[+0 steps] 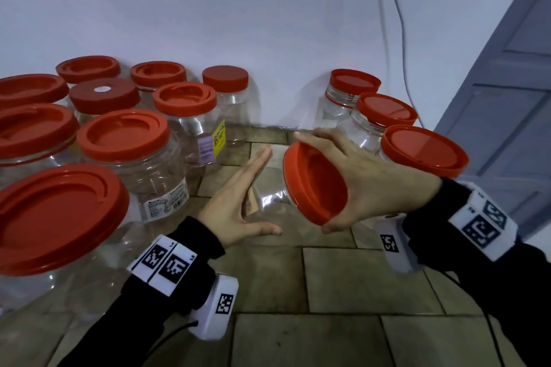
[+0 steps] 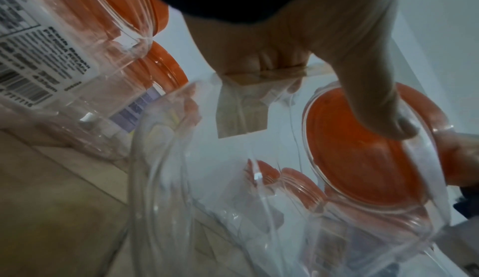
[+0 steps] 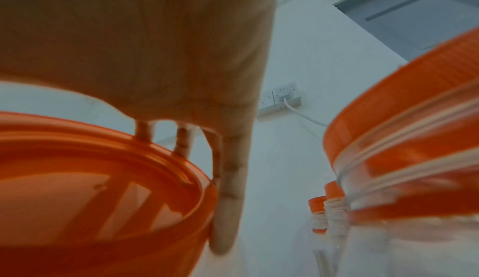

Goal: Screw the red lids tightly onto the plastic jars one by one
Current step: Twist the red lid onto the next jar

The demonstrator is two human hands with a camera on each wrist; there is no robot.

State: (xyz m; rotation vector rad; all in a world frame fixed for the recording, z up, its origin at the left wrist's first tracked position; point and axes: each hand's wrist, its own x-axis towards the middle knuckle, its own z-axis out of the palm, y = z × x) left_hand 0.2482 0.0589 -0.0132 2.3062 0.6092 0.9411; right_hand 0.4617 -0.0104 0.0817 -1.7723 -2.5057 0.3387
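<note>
In the head view, a person sat at the tiled floor (image 1: 328,277) by the white wall (image 1: 268,9). The right hand (image 1: 366,179) gripped a red lid (image 1: 313,185), its fingers spread and curled round the rim, thumb at the bottom edge. The lid was on the mouth of a clear jar (image 1: 271,197) that was tipped on its side in the air, between the two hands. The left hand (image 1: 238,202) was flat against the jar's far end, fingers straight and close together, thumb out. I think it pushed there so the jar would not spin while the lid got turned. I could not tell how tight the lid was.

I counted nine capped jars (image 1: 131,164) bunched at the left by the wall, and three more jars (image 1: 384,125) at the right, near the grey door (image 1: 507,83). That made thirteen jars and thirteen lids in all. The big bunch looked like the done pile, I guess.

In the left wrist view, the straight fingers (image 2: 383,117) lay on the clear plastic, with the red lid showing through it. A bit of tan tape (image 2: 241,105) was stuck on the jar.

In the right wrist view, the fingers (image 3: 230,189) reached down over the lid's rim (image 3: 103,189). One capped jar (image 3: 404,148) stood just beside it. A wall socket (image 3: 279,99) had a white cable plugged in.
</note>
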